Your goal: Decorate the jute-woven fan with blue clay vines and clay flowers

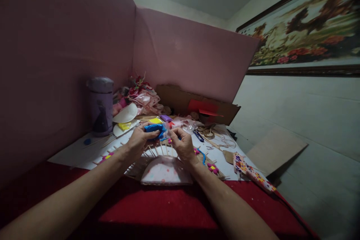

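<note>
My left hand [140,139] is closed around a blue packet of modelling clay [153,129], held above the table. At the packet's right end, the fingers of my right hand [181,141] pinch its clear plastic wrapping [166,130]. Just below both hands lies a half-round craft piece [165,170] with a pale patterned cover and thin sticks fanning out from its curved edge. Pink flowers with yellow centres [213,168] and a blue strip [201,156] show on the work behind it. My hands and forearms hide part of this work.
A lilac flask [101,107] stands at the left by the pink partition. Behind lie a heap of pink wrapped packets [146,99], white paper plates [126,113] and cardboard [180,99]. Blue-handled scissors or cutter [198,135] and a flower-patterned glue gun [251,172] lie right.
</note>
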